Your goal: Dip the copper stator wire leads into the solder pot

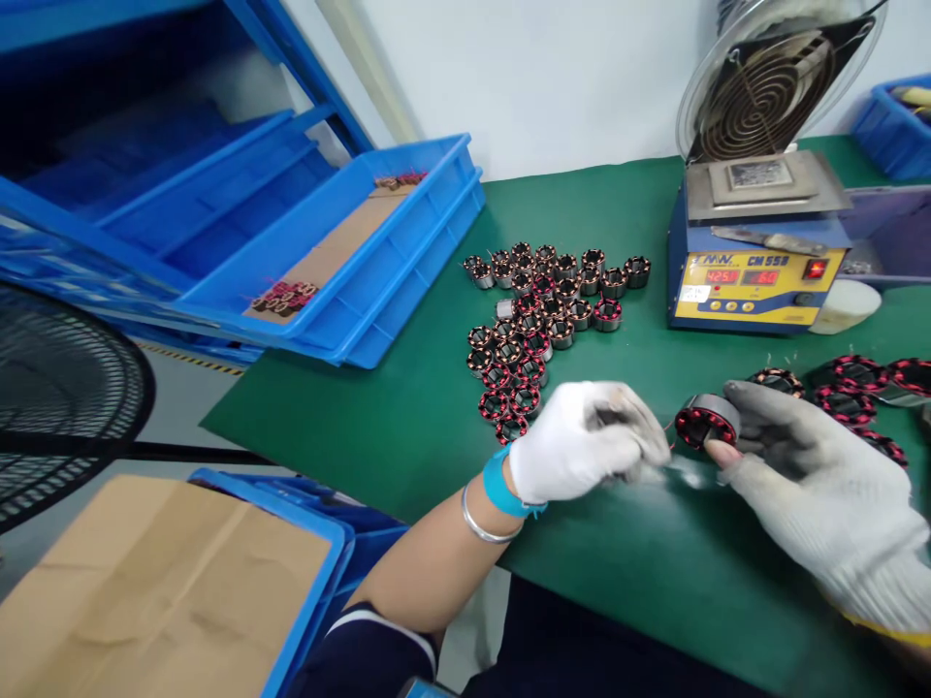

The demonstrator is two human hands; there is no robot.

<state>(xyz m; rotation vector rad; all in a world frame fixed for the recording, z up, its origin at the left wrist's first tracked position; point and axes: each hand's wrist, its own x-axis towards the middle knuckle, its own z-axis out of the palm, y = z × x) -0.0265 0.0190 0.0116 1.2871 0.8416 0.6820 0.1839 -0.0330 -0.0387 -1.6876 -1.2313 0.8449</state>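
Two gloved hands low in the frame, over bare green mat (407,417). Open room at lower centre and left of the wrists, up to the mat edge at lower left. Right hand (807,475) at lower right, palm turned inward, fingers grasping a wound stator (705,422) just above the mat. Left hand (582,441) at centre, curled, fingertips pinched near the stator's thin wire; unclear whether gripping it. Stator cluster (542,320) close above; solder pot (756,262) upper right; blue trays (349,271) upper left.

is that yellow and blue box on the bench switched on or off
On: the yellow and blue box shows lit red digits in both front displays and a glowing red switch at its right.
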